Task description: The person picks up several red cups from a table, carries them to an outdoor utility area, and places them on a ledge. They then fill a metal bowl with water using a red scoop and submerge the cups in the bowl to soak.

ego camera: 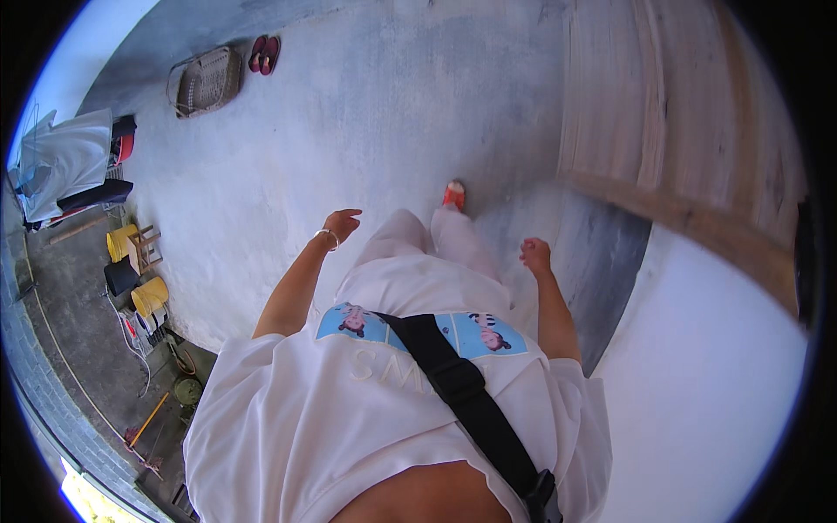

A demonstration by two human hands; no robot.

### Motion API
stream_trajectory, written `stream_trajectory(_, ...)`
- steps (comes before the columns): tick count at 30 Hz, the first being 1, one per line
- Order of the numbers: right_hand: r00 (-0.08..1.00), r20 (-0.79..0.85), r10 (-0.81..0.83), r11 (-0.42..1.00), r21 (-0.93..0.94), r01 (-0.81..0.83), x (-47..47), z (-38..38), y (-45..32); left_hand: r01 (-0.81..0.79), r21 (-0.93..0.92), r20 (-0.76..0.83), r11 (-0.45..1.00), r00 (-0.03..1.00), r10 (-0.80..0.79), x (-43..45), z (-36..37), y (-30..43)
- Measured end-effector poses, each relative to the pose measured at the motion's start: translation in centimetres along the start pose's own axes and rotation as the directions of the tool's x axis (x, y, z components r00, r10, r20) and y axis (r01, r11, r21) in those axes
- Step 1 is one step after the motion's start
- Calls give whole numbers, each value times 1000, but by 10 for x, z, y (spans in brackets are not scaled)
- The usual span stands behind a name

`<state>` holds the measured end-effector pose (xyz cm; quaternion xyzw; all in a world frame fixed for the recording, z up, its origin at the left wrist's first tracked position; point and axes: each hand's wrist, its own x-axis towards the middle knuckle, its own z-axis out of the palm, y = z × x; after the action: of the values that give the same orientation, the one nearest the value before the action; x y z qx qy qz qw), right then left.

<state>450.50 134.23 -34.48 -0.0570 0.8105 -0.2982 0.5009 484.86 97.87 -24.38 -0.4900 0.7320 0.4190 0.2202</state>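
My left hand (343, 225) hangs in the air left of my thigh, fingers loosely bent and nothing in them. A light-coloured bangle (331, 239) circles that wrist. On the other side, my right hand (536, 255) is also empty, its fingers loosely curled and somewhat apart. Neither hand touches any object. Below them spreads a smooth grey concrete floor (366, 131). One of my feet shows in a red-orange slipper (454, 195) ahead of me; the other is hidden by my leg. A black strap (451, 379) crosses my white shirt.
A wooden door or panel (614, 98) rises at right, beside a white wall (706, 366). A woven basket (209, 84) and dark red slippers (264, 55) lie far left. Along the left edge stand yellow buckets (149, 295), a wooden stool (145, 250), a black bucket (121, 276) and a covered object (65, 160).
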Motion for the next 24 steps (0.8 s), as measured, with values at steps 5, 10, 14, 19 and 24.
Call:
stream_trajectory(5, 981, -66, -181, 982, 36, 183, 146, -63, -188, 30, 45, -58, 999, 998, -28, 95, -68, 44)
stream_trajectory(10, 917, -80, -390, 920, -87, 383, 259, -87, -308, -117, 274, 21, 954, 993, 116, 191, -104, 32)
stream_trajectory(14, 983, -16, -182, 983, 30, 183, 321, -116, -324, 138, 67, 108, 988, 984, -145, 274, -200, 152)
stream_trajectory(19, 1000, 12, -13, 1000, -24, 13, 333, -168, -447, -10, 105, -33, 994, 999, 13, 409, -325, 291)
stream_trajectory(24, 1000, 3, -24, 999, 42, 23, 410, -218, -520, -226, -32, -119, 974, 968, 221, 553, -419, 419)
